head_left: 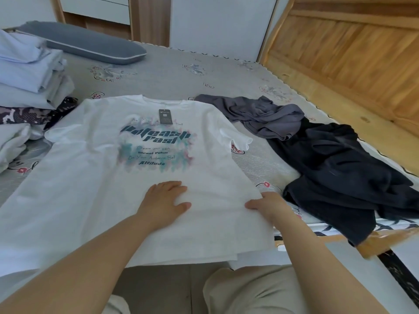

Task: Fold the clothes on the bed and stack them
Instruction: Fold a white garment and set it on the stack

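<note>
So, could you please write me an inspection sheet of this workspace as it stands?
Surface: bed with grey flowered cover.
Job's things: white T-shirt spread flat, print up, tag at collar; grey garment and black garment crumpled to its right; folded stack far left.
Clutter: grey pillow.
Hands: left hand flat on shirt; right hand grips its right edge.
Cables: nothing seen.
Surroundings: wooden headboard.
</note>
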